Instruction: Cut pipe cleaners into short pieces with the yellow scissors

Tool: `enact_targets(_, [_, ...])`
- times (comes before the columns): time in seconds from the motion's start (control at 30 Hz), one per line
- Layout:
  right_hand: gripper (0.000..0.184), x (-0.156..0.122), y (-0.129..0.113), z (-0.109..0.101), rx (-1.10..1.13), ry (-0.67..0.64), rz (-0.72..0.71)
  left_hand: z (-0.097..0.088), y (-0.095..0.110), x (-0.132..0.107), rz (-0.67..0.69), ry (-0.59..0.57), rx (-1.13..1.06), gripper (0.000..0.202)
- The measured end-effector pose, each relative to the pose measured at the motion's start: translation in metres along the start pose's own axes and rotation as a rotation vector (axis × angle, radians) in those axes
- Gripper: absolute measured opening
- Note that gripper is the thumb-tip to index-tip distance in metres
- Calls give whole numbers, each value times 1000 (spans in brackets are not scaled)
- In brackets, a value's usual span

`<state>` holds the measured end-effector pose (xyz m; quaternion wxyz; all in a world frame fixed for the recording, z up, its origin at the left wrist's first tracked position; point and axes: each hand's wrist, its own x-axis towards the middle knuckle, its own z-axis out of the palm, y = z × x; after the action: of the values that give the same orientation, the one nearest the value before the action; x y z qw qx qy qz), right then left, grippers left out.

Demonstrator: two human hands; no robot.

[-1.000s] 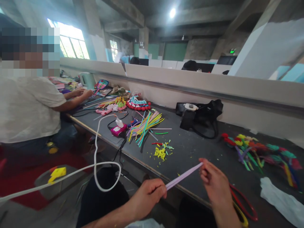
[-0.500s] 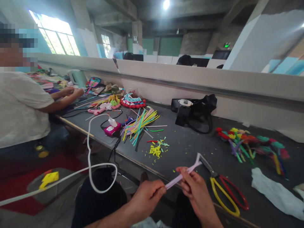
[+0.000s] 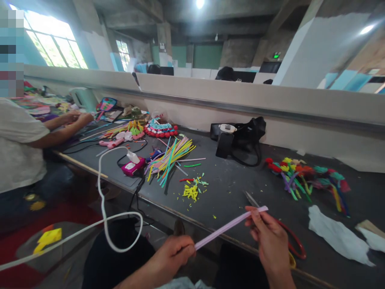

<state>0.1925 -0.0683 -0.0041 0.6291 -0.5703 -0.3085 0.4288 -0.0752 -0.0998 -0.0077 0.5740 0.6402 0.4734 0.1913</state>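
Observation:
A bundle of lilac pipe cleaners (image 3: 224,228) stretches taut and slanting between my two hands above the table's front edge. My left hand (image 3: 177,253) is closed around its lower end. Near the upper end, my right hand (image 3: 267,230) pinches it, with a short piece sticking out past the fingers. Behind the right hand lie scissors (image 3: 293,239) with red and yellow handles, partly hidden by that hand. Loose pipe cleaners (image 3: 173,156) in yellow, lilac and teal are piled on the table, near yellow and mint clippings (image 3: 191,192).
Colourful fuzzy flowers (image 3: 306,176) and white tissue (image 3: 337,237) lie at the right. A black bag (image 3: 249,132) rests by the partition. A magenta power block (image 3: 132,165) with a white cable (image 3: 102,196) sits left, near a pink glue gun (image 3: 111,143). A co-worker (image 3: 21,144) works farther left.
My right hand has slid outward along the lilac pipe cleaners, away from the left hand. Their split tips now lie together. The view has turned slightly right.

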Motion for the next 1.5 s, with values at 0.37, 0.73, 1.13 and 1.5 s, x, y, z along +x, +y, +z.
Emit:
enact_targets(0.37, [39, -4, 8, 15, 49, -51, 32, -21, -13, 3, -54, -3, 141, 43])
enact_targets(0.73, [33, -27, 7, 45, -105, -324, 44, -7, 31, 30, -4, -90, -239, 43])
enact_targets(1.13, [27, -32, 12, 44, -120, -395, 42, 11, 46, 50, -53, -42, -420, 42])
enact_targets(1.5, [33, -30, 6, 37, -118, -425, 92, 14, 57, 63, -77, -148, -653, 32])
